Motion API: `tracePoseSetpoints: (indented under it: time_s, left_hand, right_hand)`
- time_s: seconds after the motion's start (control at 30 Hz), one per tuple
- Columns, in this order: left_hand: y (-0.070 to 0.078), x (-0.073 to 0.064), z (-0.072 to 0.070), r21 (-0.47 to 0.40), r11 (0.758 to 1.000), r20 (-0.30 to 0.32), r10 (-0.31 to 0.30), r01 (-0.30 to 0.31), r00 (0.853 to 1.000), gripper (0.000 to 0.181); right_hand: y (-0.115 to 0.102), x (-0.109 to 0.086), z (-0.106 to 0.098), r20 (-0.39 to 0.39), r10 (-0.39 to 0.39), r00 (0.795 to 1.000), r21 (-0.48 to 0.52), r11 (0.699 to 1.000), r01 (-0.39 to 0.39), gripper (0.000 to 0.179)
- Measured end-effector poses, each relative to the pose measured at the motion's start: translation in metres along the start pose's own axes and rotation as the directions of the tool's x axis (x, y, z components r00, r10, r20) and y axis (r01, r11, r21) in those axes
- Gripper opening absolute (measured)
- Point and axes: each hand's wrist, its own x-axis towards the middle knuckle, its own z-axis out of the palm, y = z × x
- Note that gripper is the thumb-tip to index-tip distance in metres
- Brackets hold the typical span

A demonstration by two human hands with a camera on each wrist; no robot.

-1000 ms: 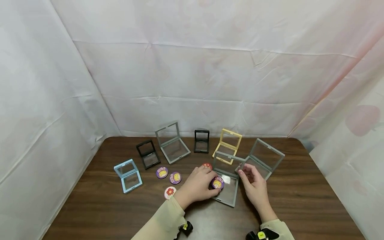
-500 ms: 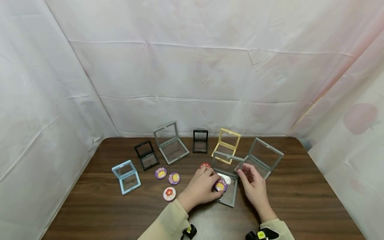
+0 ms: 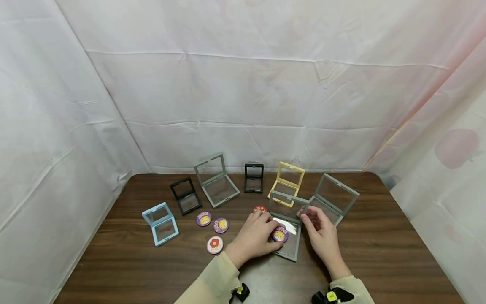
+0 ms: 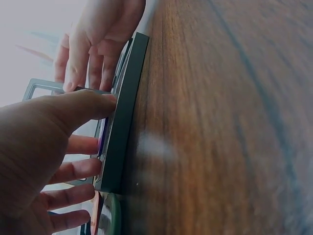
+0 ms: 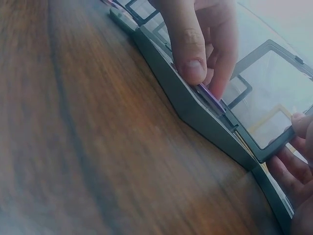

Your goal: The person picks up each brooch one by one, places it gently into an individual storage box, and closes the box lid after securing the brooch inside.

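- Purple badge (image 3: 280, 233) is seen from the head view over the near half of a grey frame (image 3: 294, 245), pinched between the thumb and fingers of the left hand (image 3: 255, 237). The right side of the frame's raised lid (image 3: 289, 203) is gripped by the right hand (image 3: 320, 238). Two more purple badges (image 3: 204, 218) (image 3: 221, 225) and a flower badge (image 3: 214, 245) are laid out on the table (image 3: 152, 270) to the left; a red badge (image 3: 260, 209) is partly covered by the left hand. A yellow frame (image 3: 300, 181) is placed on the far side, with a second grey frame (image 3: 348, 195) to the right.
- From the left wrist, the badge's purple edge is seen beside the left fingers, mostly hidden.
- From the right wrist, the badge is shown edge-on, held at the frame; whether the clear sheet is touched cannot be told. The lid's corner is clamped between right thumb and fingers.
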Motion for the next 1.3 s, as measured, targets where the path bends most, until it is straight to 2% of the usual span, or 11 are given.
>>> tracePoseSetpoints:
  time_s: [0.3, 0.63, 1.13, 1.3]
  left_hand:
    - [0.0005, 0.0006, -0.0018, 0.005, 1.000, 0.010, -0.017, 0.017, 1.000, 0.049]
    - [-0.0015, -0.0033, -0.0035, -0.052, 0.997, 0.032, -0.054, 0.056, 0.998, 0.050]
    - [-0.0007, -0.0035, -0.0029, -0.052, 0.998, 0.017, -0.043, 0.044, 0.999, 0.044]
    - [-0.0045, -0.0021, -0.0045, -0.093, 0.995, 0.030, -0.039, 0.042, 0.999, 0.047]
  right_hand:
    - [-0.0006, 0.0013, -0.0003, 0.010, 0.020, 1.000, -0.005, 1.000, -0.020, 0.024]
    - [0.0011, 0.0013, 0.0000, 0.022, 0.009, 1.000, -0.006, 1.000, -0.009, 0.025]
    - [-0.0006, 0.0002, -0.0018, 0.033, 0.018, 0.999, -0.001, 1.000, -0.018, 0.024]
    - [-0.0050, 0.0039, -0.0085, 0.073, -0.005, 0.997, -0.107, 0.994, 0.013, 0.021]
